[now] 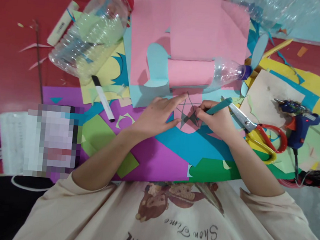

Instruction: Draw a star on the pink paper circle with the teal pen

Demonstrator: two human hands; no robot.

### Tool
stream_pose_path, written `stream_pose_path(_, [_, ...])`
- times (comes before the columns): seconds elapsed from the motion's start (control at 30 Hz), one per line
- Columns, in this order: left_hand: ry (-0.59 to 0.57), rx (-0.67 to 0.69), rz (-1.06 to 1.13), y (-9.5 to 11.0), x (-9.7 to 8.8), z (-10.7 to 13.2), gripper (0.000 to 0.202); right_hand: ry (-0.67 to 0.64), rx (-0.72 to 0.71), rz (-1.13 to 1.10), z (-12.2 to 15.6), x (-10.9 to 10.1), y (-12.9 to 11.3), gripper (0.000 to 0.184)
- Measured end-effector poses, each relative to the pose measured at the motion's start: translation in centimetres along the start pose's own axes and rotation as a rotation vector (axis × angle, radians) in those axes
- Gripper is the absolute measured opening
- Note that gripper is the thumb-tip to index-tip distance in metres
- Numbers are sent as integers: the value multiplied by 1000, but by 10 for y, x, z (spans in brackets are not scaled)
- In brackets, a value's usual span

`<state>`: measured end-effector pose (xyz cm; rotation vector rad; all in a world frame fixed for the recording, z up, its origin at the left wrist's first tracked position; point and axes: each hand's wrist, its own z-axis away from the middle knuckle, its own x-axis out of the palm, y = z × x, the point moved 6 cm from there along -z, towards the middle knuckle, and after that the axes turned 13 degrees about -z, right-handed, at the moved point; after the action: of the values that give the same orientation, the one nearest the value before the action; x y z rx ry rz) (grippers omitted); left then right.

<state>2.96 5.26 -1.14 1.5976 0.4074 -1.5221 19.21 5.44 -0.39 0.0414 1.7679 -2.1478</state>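
Right hand (216, 121) grips the teal pen (218, 106), tip down on the pink circle (188, 118) (star half shaded). Left hand (156, 114) lies flat, pinning the circle's left edge

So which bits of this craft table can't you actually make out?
Head view only:
- Pen tip: hidden behind the right hand, as is part of the star drawn on the pink circle.
- Block beside the left forearm: blurred out.
- Large plastic bottle at the top right: cut off by the edge.
- Label on the glue stick: too small.
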Motion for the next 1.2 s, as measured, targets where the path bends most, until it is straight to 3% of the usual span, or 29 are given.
stream_pose_path(0.17, [18, -5, -3, -3, 2, 1, 69, 128, -115, -276, 3, -12, 0, 28])
stream_pose_path(0.27, [30, -14, -3, -4, 1, 1, 67, 123, -138, -362, 3, -13, 1, 33])
stream_pose_path(0.5, [29, -53, 1, -6, 1, 1, 63, 138, -102, -197, 5, -16, 5, 29])
stream_pose_path(0.67, [49, -34, -5, -5, 1, 1, 64, 15, -116, -253, 6, -9, 2, 15])
stream_pose_path(0.87, [43, -28, -11, -5, 1, 1, 63, 40, -188, -101, 3, -2, -8, 32])
stream_pose_path(1.2, [53, -18, -8, -5, 2, 1, 62, 61, -198, -10, 0, 1, -4, 32])
